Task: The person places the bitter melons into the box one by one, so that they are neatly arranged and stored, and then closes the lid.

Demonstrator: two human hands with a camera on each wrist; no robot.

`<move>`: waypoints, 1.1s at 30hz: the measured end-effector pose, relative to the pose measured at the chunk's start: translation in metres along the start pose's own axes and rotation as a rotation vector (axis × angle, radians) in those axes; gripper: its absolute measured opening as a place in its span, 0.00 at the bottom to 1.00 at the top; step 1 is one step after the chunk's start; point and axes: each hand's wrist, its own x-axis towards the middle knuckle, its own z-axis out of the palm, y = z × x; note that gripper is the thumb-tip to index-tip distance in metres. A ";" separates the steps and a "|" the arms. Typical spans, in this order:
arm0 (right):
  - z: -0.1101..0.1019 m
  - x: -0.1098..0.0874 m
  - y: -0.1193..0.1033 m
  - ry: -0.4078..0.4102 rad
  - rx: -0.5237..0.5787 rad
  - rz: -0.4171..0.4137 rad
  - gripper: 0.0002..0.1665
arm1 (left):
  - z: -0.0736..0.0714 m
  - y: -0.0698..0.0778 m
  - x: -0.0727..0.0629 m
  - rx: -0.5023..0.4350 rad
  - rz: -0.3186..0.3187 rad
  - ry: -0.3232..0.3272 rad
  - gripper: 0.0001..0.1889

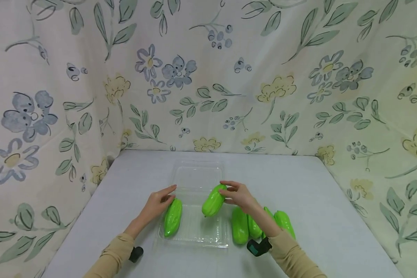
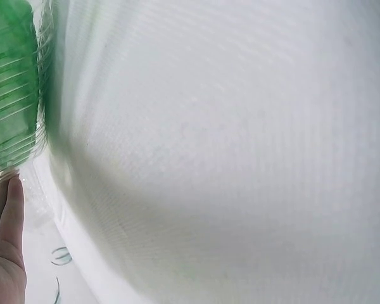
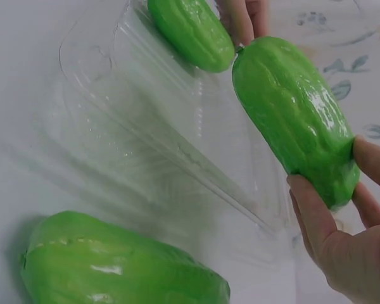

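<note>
My right hand (image 1: pixel 240 196) holds a glossy green cucumber (image 1: pixel 213 200) by its upper end, above the right part of a clear plastic box (image 1: pixel 199 243). In the right wrist view, thumb and fingers pinch this cucumber (image 3: pixel 294 107) at one end, and it is tilted. Another cucumber (image 1: pixel 173 218) lies along the left side inside the box. My left hand (image 1: pixel 156 204) is at that cucumber's far end, by the box's left wall. In the left wrist view, its fingers (image 2: pixel 11 212) look fairly straight beside the clear ribbed wall.
The box's clear lid (image 1: pixel 198 173) lies folded back on the far side. Right of the box, several more green cucumbers (image 1: pixel 240 227) lie side by side, partly under my right forearm. A floral curtain (image 1: pixel 208 77) hangs behind the white table (image 1: pixel 281 173).
</note>
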 end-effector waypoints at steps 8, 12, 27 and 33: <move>0.009 0.001 0.002 -0.025 -0.032 -0.022 0.27 | 0.000 0.000 0.000 0.004 -0.003 -0.001 0.20; 0.014 0.001 0.002 -0.031 -0.053 -0.025 0.27 | 0.000 0.001 0.000 0.012 -0.004 0.000 0.20; 0.032 0.005 0.009 -0.058 -0.075 -0.038 0.26 | 0.000 0.002 0.001 0.010 -0.007 0.003 0.21; 0.039 0.006 0.012 -0.057 -0.071 -0.022 0.26 | 0.000 0.002 0.000 0.016 -0.002 0.000 0.21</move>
